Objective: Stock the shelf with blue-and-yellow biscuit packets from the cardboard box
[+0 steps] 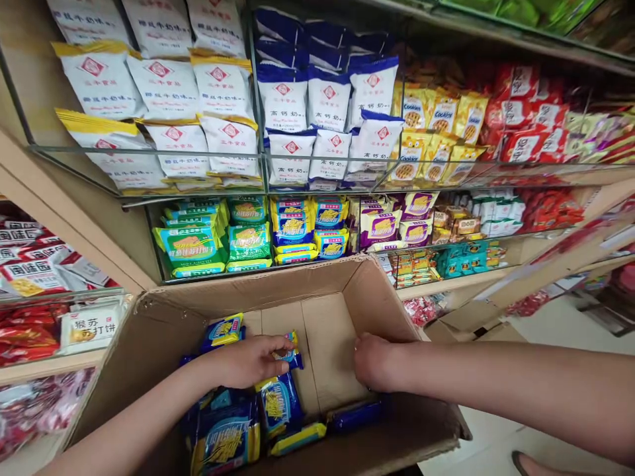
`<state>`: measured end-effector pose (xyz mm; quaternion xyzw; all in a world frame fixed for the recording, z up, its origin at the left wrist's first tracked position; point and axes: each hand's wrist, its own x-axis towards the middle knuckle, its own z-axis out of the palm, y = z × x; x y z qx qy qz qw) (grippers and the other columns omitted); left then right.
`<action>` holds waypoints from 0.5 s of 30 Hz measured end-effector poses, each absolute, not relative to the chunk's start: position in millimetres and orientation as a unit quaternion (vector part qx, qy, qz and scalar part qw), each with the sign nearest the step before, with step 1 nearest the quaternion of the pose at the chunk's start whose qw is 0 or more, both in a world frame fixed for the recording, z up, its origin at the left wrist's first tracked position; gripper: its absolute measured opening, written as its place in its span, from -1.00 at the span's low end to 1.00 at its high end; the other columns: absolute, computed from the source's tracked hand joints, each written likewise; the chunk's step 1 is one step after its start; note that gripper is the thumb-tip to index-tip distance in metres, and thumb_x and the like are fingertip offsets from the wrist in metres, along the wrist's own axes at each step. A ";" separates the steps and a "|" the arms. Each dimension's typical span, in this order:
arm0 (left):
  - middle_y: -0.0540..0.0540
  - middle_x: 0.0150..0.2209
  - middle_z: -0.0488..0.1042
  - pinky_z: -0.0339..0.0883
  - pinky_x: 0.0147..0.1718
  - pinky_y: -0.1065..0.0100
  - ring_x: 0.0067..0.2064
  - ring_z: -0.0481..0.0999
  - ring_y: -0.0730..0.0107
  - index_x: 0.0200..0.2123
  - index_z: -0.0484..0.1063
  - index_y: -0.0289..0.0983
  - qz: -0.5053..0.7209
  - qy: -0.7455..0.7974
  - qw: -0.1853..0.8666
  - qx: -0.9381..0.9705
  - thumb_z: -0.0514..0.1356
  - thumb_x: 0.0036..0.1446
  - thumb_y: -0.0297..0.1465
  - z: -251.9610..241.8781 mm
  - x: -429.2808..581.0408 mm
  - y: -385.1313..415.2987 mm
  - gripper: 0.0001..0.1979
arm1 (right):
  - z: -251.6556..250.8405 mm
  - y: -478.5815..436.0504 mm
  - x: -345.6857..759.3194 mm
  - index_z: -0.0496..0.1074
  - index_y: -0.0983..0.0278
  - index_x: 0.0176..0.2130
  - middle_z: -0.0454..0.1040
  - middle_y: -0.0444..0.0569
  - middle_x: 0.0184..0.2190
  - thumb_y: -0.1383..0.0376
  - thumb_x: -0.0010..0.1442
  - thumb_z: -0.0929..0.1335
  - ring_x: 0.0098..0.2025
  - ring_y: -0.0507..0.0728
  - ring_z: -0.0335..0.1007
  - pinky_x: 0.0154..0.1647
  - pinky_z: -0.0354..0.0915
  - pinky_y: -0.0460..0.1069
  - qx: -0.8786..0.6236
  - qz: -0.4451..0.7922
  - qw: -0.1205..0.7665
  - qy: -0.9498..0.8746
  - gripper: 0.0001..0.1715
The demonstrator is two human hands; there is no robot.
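Observation:
My left hand (255,360) reaches into an open cardboard box (377,297), its thumb and fingers closed around a small blue and yellow biscuit packet (292,358). More packets of this kind lie below and beside it: one biscuit packet (280,404) just under the hand, a larger-looking biscuit packet (225,439) at the front left, and another (223,330) behind the wrist. Inside the box's right side, my right hand (372,362) is curled closed. Its fingertips are turned away, so whatever they may hold is hidden. A dark blue packet (354,415) lies below it.
Glass-fronted shelves rise behind the box. White snack bags (163,86) fill the upper bins, with yellow cookie bags (441,112) further right. Green biscuit packets (193,244) and matching blue and yellow packets (292,221) sit in the lower bins. A glass divider edge (198,157) runs across the front.

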<state>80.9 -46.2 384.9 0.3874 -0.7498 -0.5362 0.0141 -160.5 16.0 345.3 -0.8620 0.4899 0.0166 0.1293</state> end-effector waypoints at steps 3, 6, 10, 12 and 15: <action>-0.09 -0.09 0.42 0.24 -0.10 0.25 -0.08 0.38 0.25 -0.05 0.27 -0.23 -0.551 -0.742 0.008 0.381 0.10 0.02 -0.18 389.0 84.6 -51.9 -0.57 | 382.0 -2.0 -160.9 0.09 0.30 -0.82 0.20 -0.23 -0.81 0.60 -0.35 0.37 -0.61 0.00 0.22 -0.55 0.13 -0.10 -0.879 0.076 0.172 0.439 -0.61; -0.12 -0.01 0.34 0.16 -0.03 0.24 0.01 0.29 0.23 -0.04 0.25 -0.22 -0.602 -0.677 0.090 0.413 0.10 -0.02 -0.12 402.2 82.7 -49.1 -0.52 | 417.6 -19.6 -161.0 0.24 0.27 -0.55 0.25 -0.24 -0.66 0.42 -0.05 0.32 -0.58 -0.06 0.15 -0.57 0.07 -0.15 -0.865 0.004 0.258 0.429 -0.87; -0.10 -0.15 0.41 0.27 -0.18 0.21 -0.15 0.42 0.27 -0.04 0.19 -0.16 -0.743 -0.468 0.225 0.423 -0.05 0.04 -0.03 414.7 63.4 -29.8 -0.52 | 429.8 -24.1 -151.9 0.13 0.27 -0.44 0.15 -0.23 -0.57 0.29 0.10 0.22 -0.51 -0.05 0.08 -0.51 0.08 -0.14 -0.731 -0.227 0.406 0.500 -0.87; -0.03 -0.30 0.42 0.33 -0.37 0.30 -0.34 0.44 0.38 -0.13 0.21 -0.15 -0.726 -0.422 0.322 0.437 -0.03 0.04 -0.04 411.8 50.2 -21.4 -0.59 | 423.5 -21.9 -144.3 0.09 0.26 -0.44 0.11 -0.24 -0.58 0.27 0.12 0.20 -0.52 -0.05 0.05 -0.52 0.08 -0.14 -0.670 -0.289 0.450 0.515 -0.85; 0.06 -0.46 0.36 0.26 -0.51 0.47 -0.48 0.34 0.52 -0.33 0.27 -0.22 -0.614 -0.455 0.445 0.468 0.09 0.00 -0.13 401.3 34.4 -19.6 -0.72 | 414.9 -17.9 -131.4 0.07 0.25 -0.45 0.10 -0.24 -0.57 0.22 0.13 0.19 -0.54 -0.05 0.09 -0.55 0.13 -0.14 -0.609 -0.361 0.476 0.523 -0.81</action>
